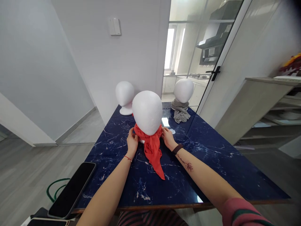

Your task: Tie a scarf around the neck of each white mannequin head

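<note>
Head view, single frame; dark blue marble table (207, 175) with three white foam heads on it; nearest foam head (147, 111) stands upright at mid-table, a red scarf (152, 147) wrapped around its neck, knotted at the front, the loose tail hanging down onto the tabletop and pointing toward the person; left hand (132, 142) is at the left side of the neck, fingers curled closed on a fold of the scarf, grasping it; right hand (168, 138) is at the right side of the neck, fingertips pressed against the scarf, thumb hidden, so cannot tell whether it pinches the fabric or only touches it; red string bracelet (128, 158) on the left wrist, dark band (177, 148) on the right wrist; second foam head (124, 94) stands bare at the far left corner by the wall; third foam head (183, 90) stands at the far right, with a grey scarf (180, 113) wound around its neck and heaped at its base; both well apart from the hands; black phone (70, 191) lies screen-up at the near left edge of the table, overhanging it; glass door (188, 47) behind the table, its black handle (215, 72) to the right.
</note>
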Tool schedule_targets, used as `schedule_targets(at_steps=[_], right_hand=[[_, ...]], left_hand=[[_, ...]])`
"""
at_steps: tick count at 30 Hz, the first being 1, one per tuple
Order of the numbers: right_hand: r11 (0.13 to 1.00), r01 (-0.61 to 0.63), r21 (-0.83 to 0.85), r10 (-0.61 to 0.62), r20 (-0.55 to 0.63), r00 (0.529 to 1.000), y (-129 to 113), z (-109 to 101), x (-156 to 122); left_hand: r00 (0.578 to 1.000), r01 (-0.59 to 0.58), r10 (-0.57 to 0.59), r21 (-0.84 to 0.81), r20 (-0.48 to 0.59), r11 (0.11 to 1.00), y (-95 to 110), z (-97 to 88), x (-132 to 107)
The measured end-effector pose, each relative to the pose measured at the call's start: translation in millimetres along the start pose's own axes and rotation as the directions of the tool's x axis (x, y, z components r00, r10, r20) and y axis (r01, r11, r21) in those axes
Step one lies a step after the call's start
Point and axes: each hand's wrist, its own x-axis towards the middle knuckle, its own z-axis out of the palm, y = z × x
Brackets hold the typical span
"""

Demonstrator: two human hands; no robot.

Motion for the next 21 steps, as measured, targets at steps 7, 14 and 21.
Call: schedule_targets(at_steps=[7, 14, 21], right_hand=[[0.684, 0.52, -0.512, -0.537, 0.129, 0.834, -19.1, 4.9, -18.1], [0.61, 0.513, -0.605, -0.497, 0.213, 0.841, -16.4, 10.5, -12.4], [0.557, 0.537, -0.633, -0.513, 0.246, 0.822, -25.7, 7.5, -10.1]], left_hand=[[0.988, -0.146, 0.143, 0.07, 0.053, 0.987, -1.9, -1.4, 0.7], [0.97, -0.242, 0.231, 0.214, 0.079, 0.946, -4.0, -0.3, 2.1], [0.967, -0.255, 0.245, 0.225, 0.075, 0.94, -3.0, -1.0, 2.0]])
